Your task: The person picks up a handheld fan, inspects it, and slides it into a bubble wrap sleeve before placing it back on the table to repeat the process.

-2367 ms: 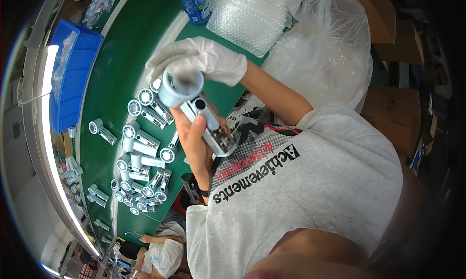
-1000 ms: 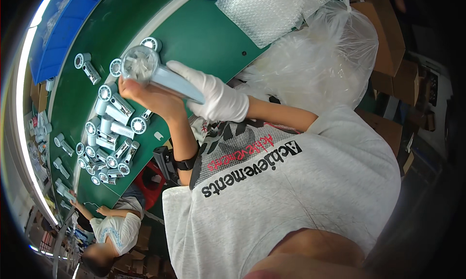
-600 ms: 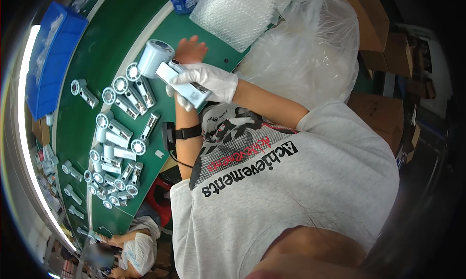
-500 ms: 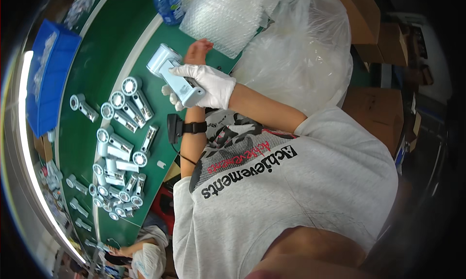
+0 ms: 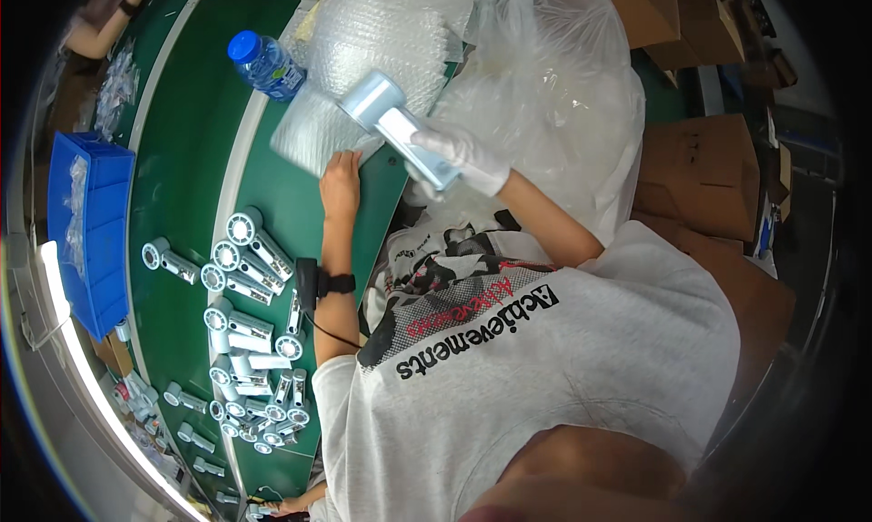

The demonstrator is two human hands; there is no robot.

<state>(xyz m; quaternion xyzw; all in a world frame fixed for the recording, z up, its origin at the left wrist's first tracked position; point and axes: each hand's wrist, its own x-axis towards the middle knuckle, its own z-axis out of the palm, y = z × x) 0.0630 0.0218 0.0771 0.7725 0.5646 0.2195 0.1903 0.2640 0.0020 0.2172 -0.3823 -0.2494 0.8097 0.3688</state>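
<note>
My right hand [image 5: 459,157], in a white glove, is wrapped around the handle of a light-blue handheld fan [image 5: 374,100]. The fan is tilted, its round head toward the upper left. To the left of it, my bare left hand [image 5: 341,179] pinches the near edge of a clear bubble-wrap bag [image 5: 307,133] lying on the green table [image 5: 300,191]. The fingertips are partly hidden. A stack of bubble wrap [image 5: 377,32] lies just beyond both hands. A black device is strapped to my left wrist.
Several partly assembled fans [image 5: 259,254] lie in a group at left. A blue-capped bottle [image 5: 265,66] stands by the bubble wrap. A large clear plastic bag [image 5: 554,95] bulges at right, before cardboard boxes [image 5: 695,172]. A blue bin [image 5: 91,227] sits across the table.
My right hand has carried the fan to the right, away from my left hand. A bubble-wrap bag now lies left of the stack, under my left fingers. The whole view has shifted somewhat.
</note>
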